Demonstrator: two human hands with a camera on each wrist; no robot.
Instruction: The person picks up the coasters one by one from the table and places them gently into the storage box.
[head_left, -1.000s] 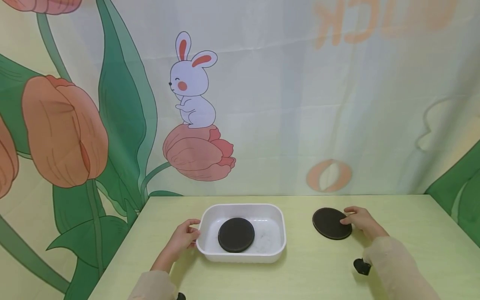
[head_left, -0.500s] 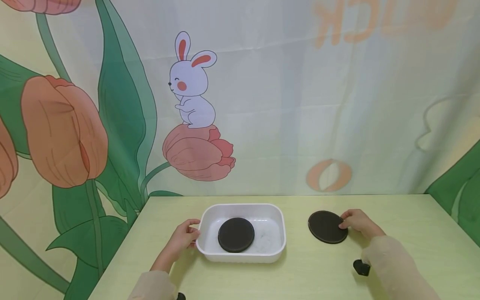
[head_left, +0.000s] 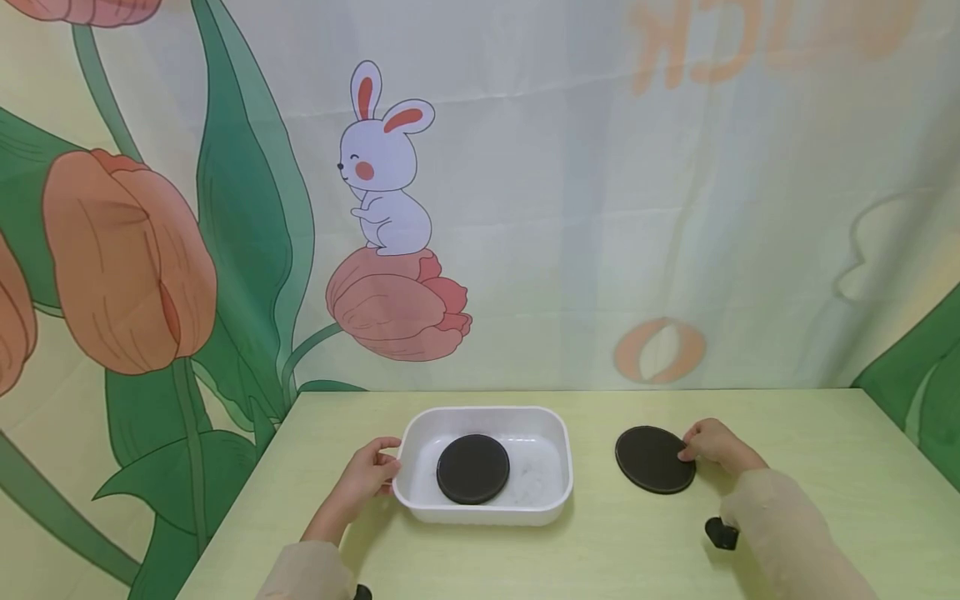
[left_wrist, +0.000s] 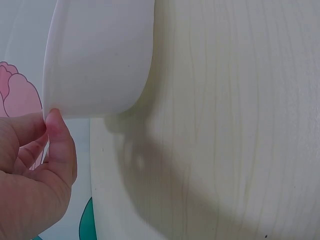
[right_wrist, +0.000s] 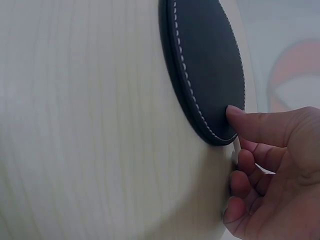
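A white rectangular tray [head_left: 557,492] with rounded corners stands on the table, and one round black coaster [head_left: 472,468] lies inside it, left of the middle. My left hand [head_left: 367,471] pinches the tray's left rim; in the left wrist view the thumb and a finger of that hand [left_wrist: 37,175] meet at the tray corner [left_wrist: 100,65]. To the right of the tray, my right hand [head_left: 716,443] pinches a second black coaster [head_left: 654,459] by its right edge. White stitching runs round this coaster [right_wrist: 210,65] in the right wrist view, with the thumb on its top face.
The pale wooden table [head_left: 600,554] reaches back to a printed curtain [head_left: 525,208] with tulips and a rabbit. A black piece [head_left: 722,533] sits by the right sleeve [head_left: 787,533], and another [head_left: 362,592] beside the left sleeve [head_left: 307,575].
My right hand has brought its coaster slightly left and nearer, its fingers now closer round the edge. The left hand, the tray and the coaster inside have stayed put.
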